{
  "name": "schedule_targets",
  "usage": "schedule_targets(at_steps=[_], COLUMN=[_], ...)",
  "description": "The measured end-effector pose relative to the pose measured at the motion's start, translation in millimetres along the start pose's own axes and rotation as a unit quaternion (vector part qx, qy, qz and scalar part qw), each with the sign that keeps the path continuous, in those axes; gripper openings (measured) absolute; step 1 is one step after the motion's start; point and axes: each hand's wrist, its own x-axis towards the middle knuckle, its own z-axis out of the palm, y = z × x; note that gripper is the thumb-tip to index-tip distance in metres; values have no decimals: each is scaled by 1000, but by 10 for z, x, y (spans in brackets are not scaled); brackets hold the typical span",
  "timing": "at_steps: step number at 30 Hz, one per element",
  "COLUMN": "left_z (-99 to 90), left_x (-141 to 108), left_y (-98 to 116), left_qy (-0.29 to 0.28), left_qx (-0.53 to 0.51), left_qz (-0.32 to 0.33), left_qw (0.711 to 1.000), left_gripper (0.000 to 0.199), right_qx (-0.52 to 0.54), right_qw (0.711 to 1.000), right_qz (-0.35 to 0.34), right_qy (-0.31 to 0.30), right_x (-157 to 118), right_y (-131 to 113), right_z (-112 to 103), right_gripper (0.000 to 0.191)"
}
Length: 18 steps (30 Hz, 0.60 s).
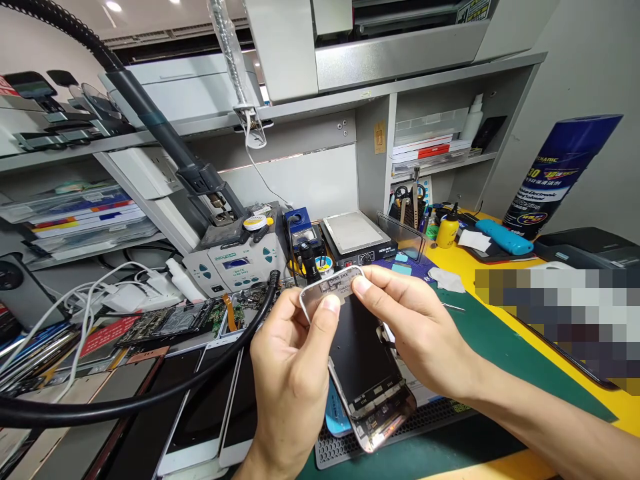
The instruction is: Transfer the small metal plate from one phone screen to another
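Note:
An opened phone point(367, 353), its inner side showing a flat black panel, is held tilted over the bench in front of me. My left hand point(300, 367) grips its upper left edge, thumb on the inner face. My right hand point(415, 320) pinches the upper right edge, thumb near the top rim and fingers mostly hidden behind. Between the two thumbs, a thin metal piece with printed lettering point(341, 285) lies across the top end. Small metal parts and connectors show at the lower end. Below the phone are a blue object point(337, 415) and a black perforated mat point(333, 450).
Several phone panels point(200, 400) lie at left under a black hose point(150, 403). Behind stand a grey soldering station point(235, 260) and a flat heating plate point(356, 237). A yellow bottle point(447, 230) and a blue spray can point(557, 177) stand at right, beyond the green mat point(505, 373).

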Motion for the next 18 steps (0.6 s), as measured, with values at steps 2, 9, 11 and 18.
schedule_targets(at_steps=[2,9,11,18], left_z=[-2,4,8,12], left_x=[1,7,-3,-27], left_y=[3,10,13,12], left_qy=[0,4,2,-6], left_qx=[0,-7,-10,-23], left_qz=[0,2,5,2], left_qw=[1000,1000,1000,1000], left_gripper=[17,17,16,14], right_qx=[1,-28,-58,-112], right_qw=[1000,999,997,992], right_qz=[-5,-33,-54,-58], right_qy=[-4,1,1,22], right_x=[-4,3,12,18], right_y=[9,50,33,-29], right_z=[-3,15,22,38], right_gripper=[30,29,26,24])
